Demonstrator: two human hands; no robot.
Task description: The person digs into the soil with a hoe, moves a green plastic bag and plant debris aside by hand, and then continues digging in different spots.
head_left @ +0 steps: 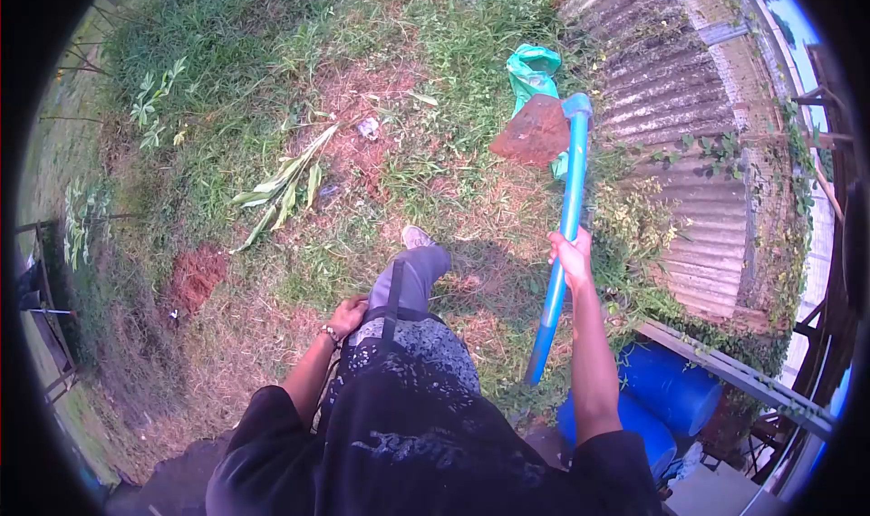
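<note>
My right hand [572, 259] is wrapped round the blue handle of a hoe [564, 231], about midway along it. The handle runs nearly upright in the view, with its free end down by my forearm. At its top is a blue socket, and a broad rusty blade [535, 133] extends to the left over the grass. My left hand [348, 316] lies against my thigh with nothing visible in it; its fingers look flat, though partly hidden. A crumpled green plastic bag [533, 72] lies just beyond the blade.
Corrugated sheets [689, 217] with vines run along the right. Blue barrels [671, 385] lie at lower right below a rail [734, 366]. Cut leafy stalks [288, 183] lie on the grass ahead. A patch of bare red soil [195, 276] shows at left.
</note>
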